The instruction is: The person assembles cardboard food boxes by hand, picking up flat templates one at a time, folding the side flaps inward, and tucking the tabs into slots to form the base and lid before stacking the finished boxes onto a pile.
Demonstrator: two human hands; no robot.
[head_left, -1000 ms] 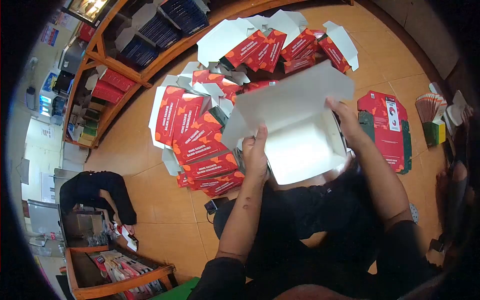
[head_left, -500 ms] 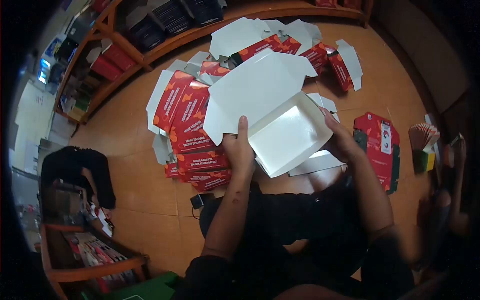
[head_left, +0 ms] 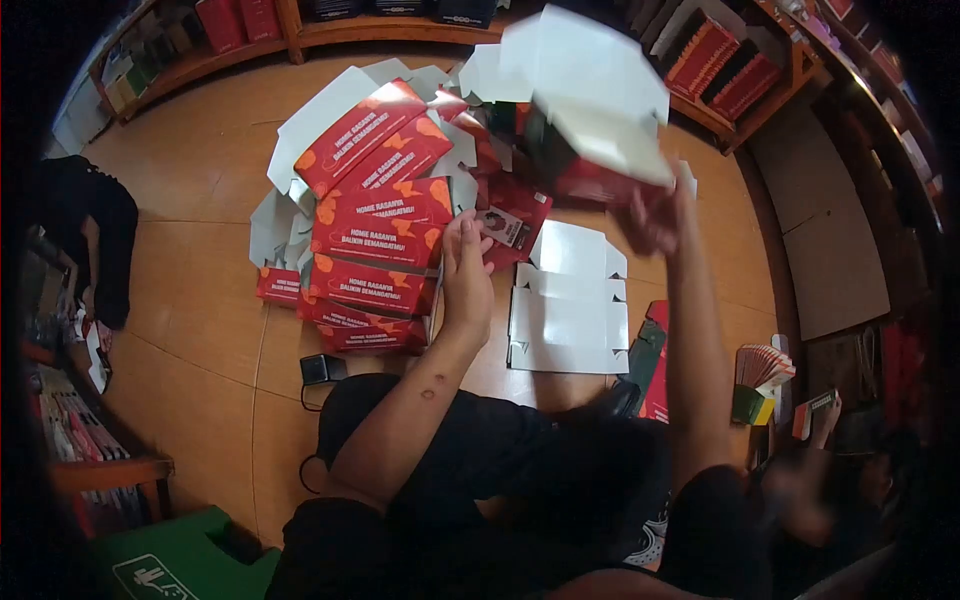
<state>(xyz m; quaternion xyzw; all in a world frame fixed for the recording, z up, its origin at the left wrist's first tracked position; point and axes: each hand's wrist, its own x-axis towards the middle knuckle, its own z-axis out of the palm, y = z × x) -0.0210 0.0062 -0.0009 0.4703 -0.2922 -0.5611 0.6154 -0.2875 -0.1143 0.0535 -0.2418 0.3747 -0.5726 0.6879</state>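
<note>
Above or against the far end of the pile of red boxes, hard to say which: an open box, white lid tipped up and away, pale inside, red and dark green on the outer walls, all smeared by blur. Right at its near right corner, the right hand, blurred too; no way to tell from this view whether with fingers pinched on the card or let go.

Lower and to the left, the left hand, with fingers loosely curled and gripping nothing visible, just beside the pile and a red printed panel; contact with either unclear.

Probably light, of thin but fairly stiff card, smooth enough on the coated face to slip a little under dry fingers. Likely to dent at the corners, crease at the tapered flaps and swing at the hinge if lifted by the lid alone. Best to hold by opposite side walls low near the base, thumbs inside, with a gentle squeeze.

Nearer, flat on the floor: a white carton sheet, slotted and creased, and beside it, partly hidden, a red and green flat carton. Far left, bent low, a co-worker in dark clothes.
</note>
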